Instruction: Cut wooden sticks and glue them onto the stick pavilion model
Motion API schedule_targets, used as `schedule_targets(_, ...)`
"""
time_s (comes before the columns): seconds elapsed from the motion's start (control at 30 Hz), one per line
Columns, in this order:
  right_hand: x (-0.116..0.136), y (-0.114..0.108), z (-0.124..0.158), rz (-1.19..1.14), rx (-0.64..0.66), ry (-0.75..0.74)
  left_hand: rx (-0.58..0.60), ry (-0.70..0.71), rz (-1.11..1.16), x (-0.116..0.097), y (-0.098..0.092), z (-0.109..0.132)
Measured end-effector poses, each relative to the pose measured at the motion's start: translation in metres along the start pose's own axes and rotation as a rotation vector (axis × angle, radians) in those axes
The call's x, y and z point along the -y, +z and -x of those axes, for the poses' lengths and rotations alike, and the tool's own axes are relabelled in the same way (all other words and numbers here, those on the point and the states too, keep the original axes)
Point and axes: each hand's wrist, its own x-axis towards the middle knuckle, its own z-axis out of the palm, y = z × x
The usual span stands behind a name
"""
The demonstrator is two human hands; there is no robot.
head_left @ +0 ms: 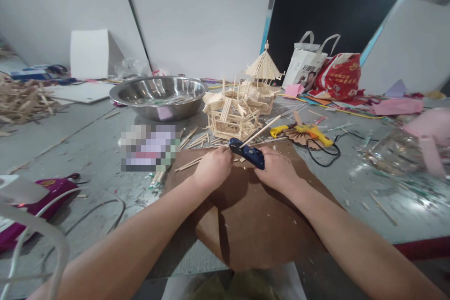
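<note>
Grips the rear of a blue tool (250, 154) with the right hand (277, 172), fingers wrapped shut around it. Rests the left hand (213, 167) curled at the tool's nose, knuckles up. Cannot tell whether anything is pinched beneath, with the fingers hidden under the palm. Works over a brown sheet (246, 225) on the table (87, 150), hands close together, just in front of a stick house (230, 112).

Appears to hold one thin stick (263, 129) at the tool's nose, slanting up and away to the right, free end in the air near a yellow glue gun (311, 132).

Judging by looks: very light, stiff along the length, brittle across it, likely to snap or splinter if bent or squeezed hard. Best taken between fingertips close to the tool's nose, not out at the whippy free end. Tool probably hard plastic, light, easiest to grip by the fat rear.

Counting:
- one blue tool, with one stick in it
- two stick models: the house and a roofed pavilion (263, 68) right behind, touching or nearly so
- one steel bowl (160, 96)
- one yellow glue gun with a black cord
- two bags: a white bag (304, 63) and a red bag (339, 77)

Loose sticks around the house too many and too overlapped to count; likewise the heap (21, 98) at far left.
</note>
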Motion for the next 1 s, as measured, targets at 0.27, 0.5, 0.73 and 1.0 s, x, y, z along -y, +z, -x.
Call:
schedule_targets(0.27, 0.0004, -0.0038, -0.0017, 0.047, 0.065, 0.031, 0.014, 0.006, 0.034, -0.0007, -0.0022, 0.0010)
schedule_targets(0.5, 0.0005, -0.0049, -0.0034, 0.087, 0.100, 0.032, 0.015, 0.021, 0.067, 0.0001, -0.0020, 0.0017)
schedule_targets(0.73, -0.0024, -0.0033, -0.0036, 0.099, 0.074, 0.002, 0.019, 0.024, 0.072, -0.0004, -0.0018, 0.0019)
schedule_targets(1.0, -0.0019, -0.0052, -0.0045, 0.106, 0.105, 0.011, 0.039, 0.012, 0.083, -0.0006, -0.0025, 0.0025)
